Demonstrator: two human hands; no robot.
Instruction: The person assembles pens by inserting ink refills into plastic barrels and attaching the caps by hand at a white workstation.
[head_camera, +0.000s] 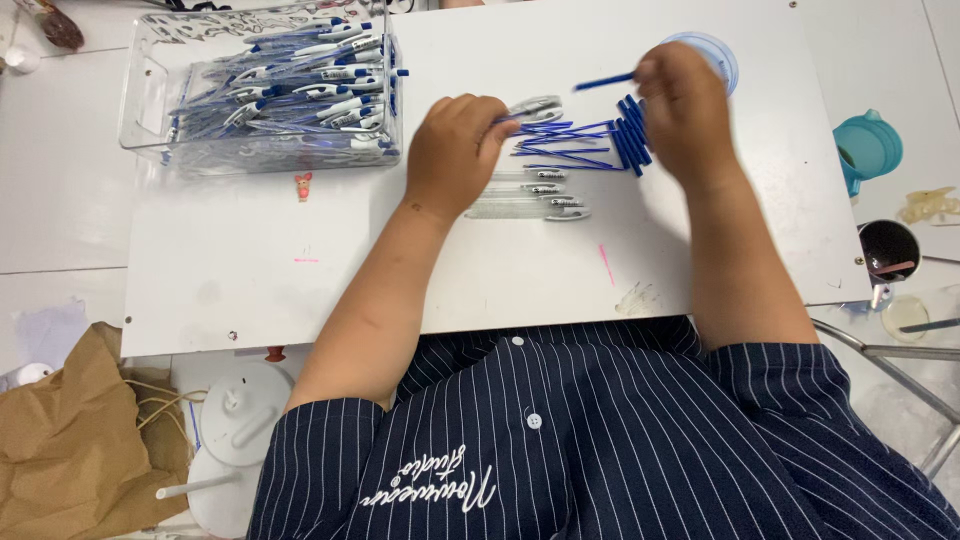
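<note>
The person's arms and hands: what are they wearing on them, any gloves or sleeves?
No gloves: both the left hand and the right hand are bare, and so are the forearms. Short sleeves end near the elbows. They belong to a dark navy shirt with thin white pinstripes, white buttons down the front and white script lettering on the chest. No watch, ring or bracelet shows.

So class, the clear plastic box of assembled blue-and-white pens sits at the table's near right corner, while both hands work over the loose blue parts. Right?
Not quite: the head view shows the clear plastic box at the white table's far left corner. Both hands, left and right, do work over the loose blue parts.
</note>
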